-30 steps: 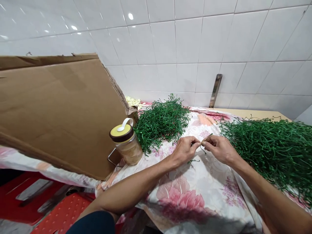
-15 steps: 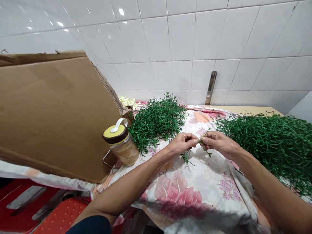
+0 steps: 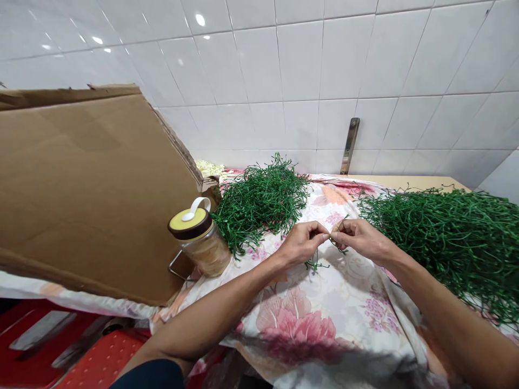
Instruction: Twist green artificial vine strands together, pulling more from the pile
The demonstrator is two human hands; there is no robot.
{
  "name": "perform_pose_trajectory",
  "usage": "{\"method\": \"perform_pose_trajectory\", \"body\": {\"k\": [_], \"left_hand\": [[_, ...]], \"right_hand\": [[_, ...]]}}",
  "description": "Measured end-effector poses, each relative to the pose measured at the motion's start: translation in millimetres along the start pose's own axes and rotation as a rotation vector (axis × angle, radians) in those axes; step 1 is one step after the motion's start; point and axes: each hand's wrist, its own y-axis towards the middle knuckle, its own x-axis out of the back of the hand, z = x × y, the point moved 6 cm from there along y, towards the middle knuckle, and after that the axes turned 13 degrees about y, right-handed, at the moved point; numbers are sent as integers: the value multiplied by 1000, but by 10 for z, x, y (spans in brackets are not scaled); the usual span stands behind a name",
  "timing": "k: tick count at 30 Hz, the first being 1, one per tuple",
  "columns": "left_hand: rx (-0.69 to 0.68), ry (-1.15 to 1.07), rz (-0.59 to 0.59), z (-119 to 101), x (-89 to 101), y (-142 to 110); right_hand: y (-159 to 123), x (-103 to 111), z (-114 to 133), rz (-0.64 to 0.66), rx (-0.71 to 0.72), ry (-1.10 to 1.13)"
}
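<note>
My left hand [image 3: 302, 242] and my right hand [image 3: 360, 237] meet fingertip to fingertip over a floral cloth [image 3: 324, 313]. Both pinch a thin green stem [image 3: 335, 237] between thumb and fingers; a small green sprig [image 3: 314, 265] hangs under my left hand. A heap of green stems [image 3: 261, 202] lies just beyond my left hand. A larger heap of green stems [image 3: 441, 237] spreads to the right of my right hand.
A big cardboard sheet [image 3: 93, 189] leans at the left. A jar with a yellow lid [image 3: 198, 237] stands beside it. The white tiled wall [image 3: 300, 81] carries a metal bracket [image 3: 349, 145]. Red plastic stools [image 3: 101, 356] sit low at the left.
The view has shifted slightly. My hands stay together on the stem, and the hanging sprig has moved a little between my fingers.
</note>
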Motion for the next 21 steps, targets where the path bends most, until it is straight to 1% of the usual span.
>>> {"method": "perform_pose_trajectory", "body": {"k": [4,8,13,15,17,21], "left_hand": [[6,60,-30,0,-1,-23],[16,73,-42,-13,4,-39],[42,79,-59,30,-4,-40],[54,88,-62,47,-9,-38],[60,85,-64,55,-11,-36],[57,47,-62,58,-15,-22]], "right_hand": [[-9,-11,45,-31,31,-145],[-34,-27,102,-109,55,-298],[-69,-79,135,-213,84,-509],[-79,-98,153,-232,110,-575],[-81,-107,174,-222,124,-580],[-83,-86,211,-200,98,-515]]}}
